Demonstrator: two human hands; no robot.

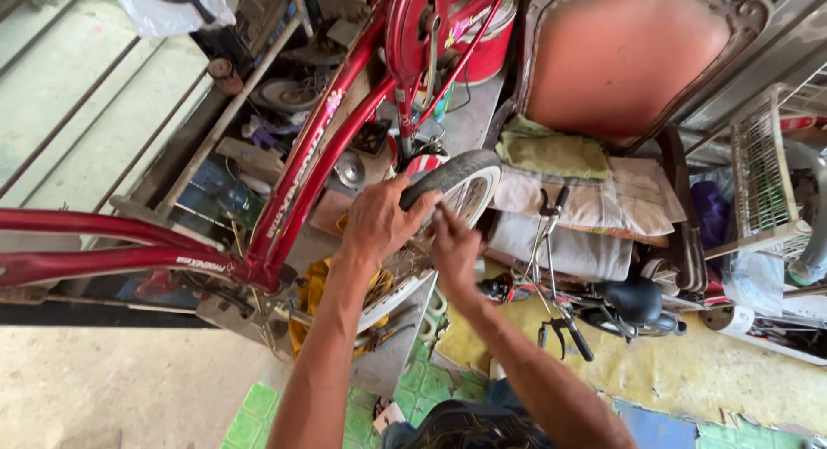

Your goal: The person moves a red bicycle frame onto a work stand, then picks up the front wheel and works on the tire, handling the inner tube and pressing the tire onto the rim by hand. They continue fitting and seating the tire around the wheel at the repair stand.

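A red bicycle frame (301, 169) lies across the view, with a small wheel and its grey tyre (452, 175) near the middle. My left hand (379, 221) grips the tyre's near edge from above. Beside it, my right hand (454, 249) reaches with its fingers pinched into the wheel's spokes (469, 199); whether it holds anything there I cannot make out. A white mudguard (398, 298) curves below the left hand.
A second small bicycle with a black saddle (633, 298) and handlebars (556, 307) lies to the right. Behind it stand an orange padded chair (629, 57) with folded cloths (594, 199), and a white wire rack (762, 173). Cluttered parts fill the back. Green tiles (258, 406) cover the floor.
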